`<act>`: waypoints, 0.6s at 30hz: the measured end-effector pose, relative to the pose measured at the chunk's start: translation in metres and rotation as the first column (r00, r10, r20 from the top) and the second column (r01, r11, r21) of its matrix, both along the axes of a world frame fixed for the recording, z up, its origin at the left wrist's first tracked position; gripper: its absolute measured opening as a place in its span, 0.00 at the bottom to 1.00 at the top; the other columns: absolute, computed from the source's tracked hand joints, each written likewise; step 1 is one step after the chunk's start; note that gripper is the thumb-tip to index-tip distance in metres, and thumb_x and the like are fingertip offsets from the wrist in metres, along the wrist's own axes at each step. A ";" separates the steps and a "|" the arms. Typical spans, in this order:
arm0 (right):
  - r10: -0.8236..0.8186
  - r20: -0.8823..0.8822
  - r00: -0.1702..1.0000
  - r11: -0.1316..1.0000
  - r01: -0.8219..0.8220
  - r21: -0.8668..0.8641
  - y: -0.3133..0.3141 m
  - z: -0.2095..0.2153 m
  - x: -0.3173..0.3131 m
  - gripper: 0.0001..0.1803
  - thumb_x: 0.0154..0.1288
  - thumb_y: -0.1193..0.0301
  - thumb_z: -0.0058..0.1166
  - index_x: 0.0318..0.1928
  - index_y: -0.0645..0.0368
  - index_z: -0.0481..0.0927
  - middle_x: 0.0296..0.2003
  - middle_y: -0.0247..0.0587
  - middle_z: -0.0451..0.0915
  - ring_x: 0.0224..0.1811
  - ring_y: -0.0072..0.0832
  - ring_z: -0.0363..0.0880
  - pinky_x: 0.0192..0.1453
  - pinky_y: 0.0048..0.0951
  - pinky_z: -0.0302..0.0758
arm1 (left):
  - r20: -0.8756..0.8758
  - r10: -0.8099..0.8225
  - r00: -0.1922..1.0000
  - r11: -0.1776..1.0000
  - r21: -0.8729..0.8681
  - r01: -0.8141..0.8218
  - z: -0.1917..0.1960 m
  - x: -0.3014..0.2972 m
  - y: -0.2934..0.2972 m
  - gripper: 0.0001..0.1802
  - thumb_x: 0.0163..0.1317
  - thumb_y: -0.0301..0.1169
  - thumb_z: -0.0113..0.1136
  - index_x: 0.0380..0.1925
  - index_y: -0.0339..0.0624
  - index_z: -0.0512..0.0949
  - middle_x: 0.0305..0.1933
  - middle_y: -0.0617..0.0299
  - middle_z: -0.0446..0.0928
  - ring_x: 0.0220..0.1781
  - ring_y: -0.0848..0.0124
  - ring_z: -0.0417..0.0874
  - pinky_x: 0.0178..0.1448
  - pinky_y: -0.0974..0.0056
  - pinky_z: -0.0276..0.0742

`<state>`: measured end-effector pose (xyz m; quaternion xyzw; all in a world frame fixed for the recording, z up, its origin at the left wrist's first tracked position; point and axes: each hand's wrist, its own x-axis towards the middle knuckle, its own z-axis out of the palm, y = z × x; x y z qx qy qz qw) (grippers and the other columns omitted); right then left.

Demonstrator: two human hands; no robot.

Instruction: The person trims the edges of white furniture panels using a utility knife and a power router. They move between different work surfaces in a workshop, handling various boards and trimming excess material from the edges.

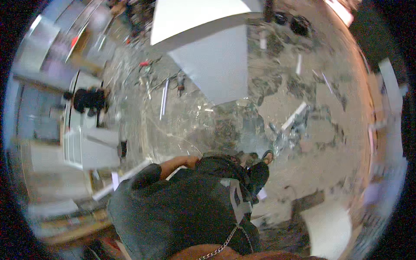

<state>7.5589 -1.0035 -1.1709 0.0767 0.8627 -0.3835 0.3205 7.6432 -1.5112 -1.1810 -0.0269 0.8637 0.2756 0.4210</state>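
Observation:
My left hand [190, 161] is at my waist, against the dark shirt [173, 203]. Its fingers are smeared and partly hidden, so what they hold, if anything, does not show. My right hand is out of sight. In front of me a large pale grey sheet [216, 65] tapers to a corner pointing my way. Beyond it a bright white panel [195, 19] fills the top middle. One sandalled foot [268, 157] shows on the floor to the right of my body.
White strips [294, 116] and a thin pale bar [164, 99] lie on the stained, littered floor. A red item [144, 63] sits beside cables. At left stands a white cabinet-like box [91, 149] with a dark bundle [90, 99] beyond it. A white board [327, 229] is at lower right.

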 end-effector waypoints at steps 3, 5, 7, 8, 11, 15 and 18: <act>0.263 0.056 0.963 0.964 -0.261 -0.046 0.031 -0.004 -0.054 0.18 0.64 0.72 0.62 0.52 0.69 0.79 0.40 0.53 0.83 0.37 0.41 0.83 0.37 0.38 0.77 | 0.067 0.131 0.989 0.990 0.034 -0.134 -0.010 0.019 0.021 0.19 0.56 0.37 0.64 0.46 0.41 0.86 0.41 0.48 0.87 0.40 0.56 0.84 0.47 0.48 0.77; 0.417 0.056 0.907 0.908 -0.419 0.028 0.078 -0.004 -0.119 0.18 0.63 0.72 0.62 0.52 0.69 0.79 0.40 0.53 0.83 0.37 0.41 0.83 0.37 0.38 0.77 | 0.036 0.275 0.961 0.950 0.143 -0.277 -0.010 0.001 0.077 0.20 0.57 0.37 0.62 0.48 0.40 0.84 0.42 0.49 0.87 0.39 0.57 0.83 0.47 0.48 0.77; 0.569 0.079 0.819 0.816 -0.574 0.076 0.113 0.002 -0.177 0.18 0.63 0.72 0.62 0.52 0.69 0.79 0.41 0.53 0.83 0.37 0.41 0.83 0.37 0.38 0.77 | 0.027 0.370 0.929 0.908 0.199 -0.367 0.001 0.002 0.124 0.21 0.58 0.37 0.61 0.50 0.40 0.83 0.42 0.50 0.87 0.39 0.58 0.83 0.46 0.47 0.77; 0.645 0.086 0.759 0.753 -0.651 0.097 0.127 0.006 -0.210 0.18 0.63 0.72 0.62 0.52 0.69 0.79 0.41 0.53 0.83 0.37 0.41 0.83 0.37 0.38 0.77 | 0.019 0.422 0.906 0.883 0.219 -0.416 0.008 0.004 0.146 0.22 0.58 0.37 0.61 0.51 0.39 0.82 0.43 0.50 0.86 0.39 0.58 0.82 0.46 0.47 0.77; 0.859 0.040 0.510 0.499 -0.852 0.157 0.145 0.027 -0.321 0.19 0.63 0.72 0.62 0.52 0.69 0.79 0.41 0.53 0.83 0.37 0.41 0.83 0.37 0.38 0.78 | 0.005 0.641 0.768 0.732 0.298 -0.613 0.022 -0.009 0.198 0.23 0.58 0.38 0.59 0.52 0.38 0.81 0.43 0.51 0.86 0.39 0.59 0.82 0.46 0.47 0.77; 0.997 -0.080 -0.003 0.010 -0.987 0.157 0.092 0.060 -0.411 0.19 0.63 0.72 0.62 0.52 0.69 0.79 0.41 0.53 0.83 0.37 0.41 0.84 0.38 0.38 0.78 | -0.119 0.907 0.405 0.413 0.451 -0.792 0.022 0.058 0.317 0.23 0.56 0.40 0.59 0.48 0.37 0.82 0.42 0.46 0.86 0.40 0.52 0.85 0.43 0.45 0.77; 0.992 -0.008 0.128 0.128 -0.992 -0.003 -0.023 0.083 -0.457 0.21 0.62 0.71 0.61 0.54 0.67 0.79 0.44 0.54 0.84 0.40 0.41 0.84 0.41 0.40 0.78 | -0.208 0.847 0.490 0.532 0.289 -0.796 0.084 -0.004 0.292 0.24 0.56 0.46 0.60 0.41 0.36 0.82 0.41 0.36 0.82 0.43 0.38 0.84 0.44 0.42 0.77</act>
